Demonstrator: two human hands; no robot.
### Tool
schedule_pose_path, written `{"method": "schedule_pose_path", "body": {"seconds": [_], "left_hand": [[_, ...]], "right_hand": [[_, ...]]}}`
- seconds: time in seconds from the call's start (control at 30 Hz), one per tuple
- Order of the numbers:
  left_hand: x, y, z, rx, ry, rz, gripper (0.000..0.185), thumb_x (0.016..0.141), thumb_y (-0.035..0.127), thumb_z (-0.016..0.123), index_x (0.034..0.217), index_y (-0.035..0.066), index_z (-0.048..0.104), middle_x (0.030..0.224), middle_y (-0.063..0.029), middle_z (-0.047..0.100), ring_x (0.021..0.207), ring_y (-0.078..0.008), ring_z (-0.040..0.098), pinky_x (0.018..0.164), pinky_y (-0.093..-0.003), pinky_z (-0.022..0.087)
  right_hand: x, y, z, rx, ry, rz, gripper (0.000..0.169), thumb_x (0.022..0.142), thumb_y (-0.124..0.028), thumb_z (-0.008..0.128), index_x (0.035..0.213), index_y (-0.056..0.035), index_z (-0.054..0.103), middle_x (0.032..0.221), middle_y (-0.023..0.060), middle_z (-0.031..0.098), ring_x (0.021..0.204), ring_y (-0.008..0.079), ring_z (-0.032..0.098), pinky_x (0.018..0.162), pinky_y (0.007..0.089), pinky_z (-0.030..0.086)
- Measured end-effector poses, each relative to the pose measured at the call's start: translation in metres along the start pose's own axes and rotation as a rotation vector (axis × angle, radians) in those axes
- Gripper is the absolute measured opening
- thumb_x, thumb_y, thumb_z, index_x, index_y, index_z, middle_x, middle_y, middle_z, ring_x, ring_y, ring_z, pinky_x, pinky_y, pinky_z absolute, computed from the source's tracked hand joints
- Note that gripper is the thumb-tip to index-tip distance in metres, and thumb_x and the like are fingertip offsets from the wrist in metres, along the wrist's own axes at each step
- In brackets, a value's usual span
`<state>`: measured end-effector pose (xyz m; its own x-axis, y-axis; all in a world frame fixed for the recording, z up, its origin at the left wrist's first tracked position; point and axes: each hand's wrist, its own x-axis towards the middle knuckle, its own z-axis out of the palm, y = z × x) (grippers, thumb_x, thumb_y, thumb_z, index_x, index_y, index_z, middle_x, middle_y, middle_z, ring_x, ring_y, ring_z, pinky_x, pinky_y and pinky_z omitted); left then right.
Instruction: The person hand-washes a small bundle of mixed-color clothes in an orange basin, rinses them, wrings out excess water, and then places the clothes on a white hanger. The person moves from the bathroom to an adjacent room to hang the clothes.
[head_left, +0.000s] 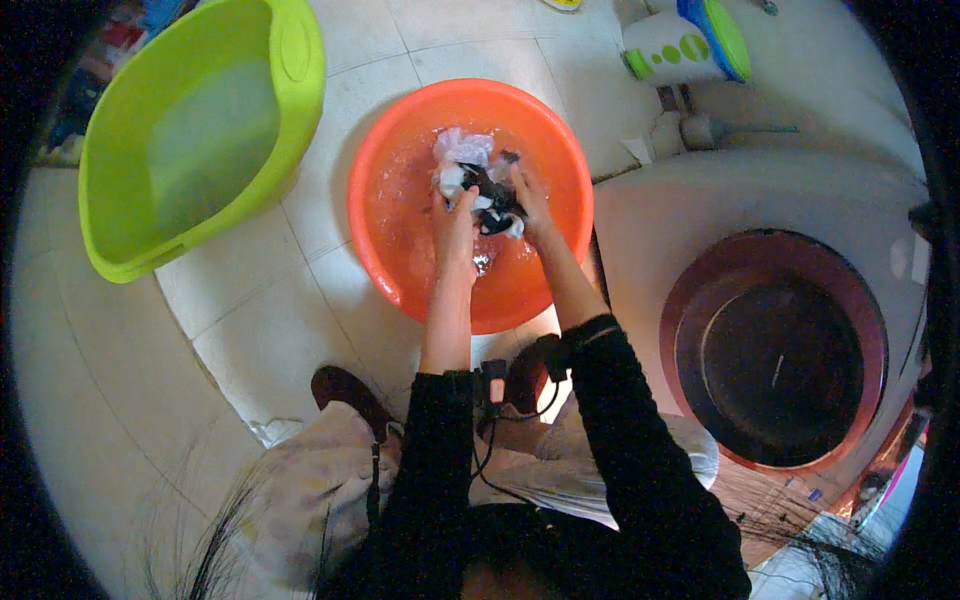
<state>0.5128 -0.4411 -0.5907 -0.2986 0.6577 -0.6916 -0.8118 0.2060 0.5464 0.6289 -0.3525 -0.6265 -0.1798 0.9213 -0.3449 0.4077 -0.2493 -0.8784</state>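
An orange plastic basin (375, 247) with water in it stands on the tiled floor before me. Inside it, my left hand (455, 225) and my right hand (531, 201) grip a bunched, wet black-and-white cloth item (495, 191) from its two sides. Paler whitish fabric (463, 146) bulges beyond the fingers at the far side of the bundle. Whether this is one piece or more, I cannot tell. Splashes and bright reflections show on the water near my wrists.
At the upper left stands a lime-green plastic tub (300, 112) with cloudy liquid inside. To the right, a reddish basin (679, 300) with a dark inside rests on a pale surface (637, 225). A white container with green and blue parts (667, 51) lies at the upper right.
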Motion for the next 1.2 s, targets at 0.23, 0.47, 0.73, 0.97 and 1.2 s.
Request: {"method": "schedule_pose_path", "body": {"seconds": [0.23,0.47,0.73,0.97,1.2], "left_hand": [[0.010,-0.027,-0.024,-0.166,0.141,-0.218,0.078,0.086,0.037,0.066,0.152,0.022,0.026,0.142,-0.0084,0.043,0.109,-0.0238,0.057,0.083,-0.0437,0.051],[0.026,-0.007,-0.028,-0.465,-0.105,-0.361,0.057,0.086,0.060,0.061,0.120,0.014,0.059,0.108,-0.0046,0.065,0.092,-0.0222,0.063,0.072,-0.0389,0.053],[0.019,-0.016,-0.033,-0.726,-0.113,-0.259,0.050,0.091,0.045,0.061,0.123,0.008,0.057,0.105,-0.0082,0.067,0.092,-0.0224,0.066,0.081,-0.0396,0.056],[-0.011,0.013,0.000,-0.026,-0.099,-0.094,0.056,0.081,0.022,0.067,0.133,0.012,0.049,0.115,-0.0072,0.061,0.098,-0.0198,0.061,0.077,-0.0338,0.050],[0.023,-0.017,-0.035,0.779,0.027,0.301,0.069,0.080,0.014,0.063,0.144,0.001,0.038,0.134,-0.0254,0.053,0.119,-0.0399,0.055,0.102,-0.0440,0.042]], "right_hand": [[-0.030,0.007,0.016,-1.114,-0.103,-0.467,0.075,0.076,-0.026,0.077,0.141,-0.0109,0.045,0.141,0.0257,0.041,0.128,0.0476,0.042,0.108,0.0514,0.035],[-0.073,-0.049,0.027,-0.191,-0.203,-0.313,0.056,0.072,-0.019,0.083,0.119,-0.0039,0.056,0.119,0.0150,0.059,0.111,0.0301,0.057,0.099,0.0416,0.044],[-0.069,-0.070,0.051,-0.533,-0.124,-0.132,0.023,0.090,-0.026,0.066,0.088,-0.0038,0.067,0.091,0.0146,0.061,0.086,0.0250,0.061,0.076,0.0348,0.048],[-0.021,-0.002,0.003,-0.038,-0.149,-0.149,0.014,0.089,-0.019,0.065,0.088,-0.0060,0.067,0.080,0.0059,0.068,0.074,0.0211,0.065,0.071,0.0388,0.053],[-0.008,-0.059,-0.039,-0.802,-0.180,-0.192,0.063,0.074,-0.037,0.081,0.125,-0.0093,0.055,0.117,0.0144,0.063,0.113,0.0327,0.057,0.093,0.0451,0.047]]}}
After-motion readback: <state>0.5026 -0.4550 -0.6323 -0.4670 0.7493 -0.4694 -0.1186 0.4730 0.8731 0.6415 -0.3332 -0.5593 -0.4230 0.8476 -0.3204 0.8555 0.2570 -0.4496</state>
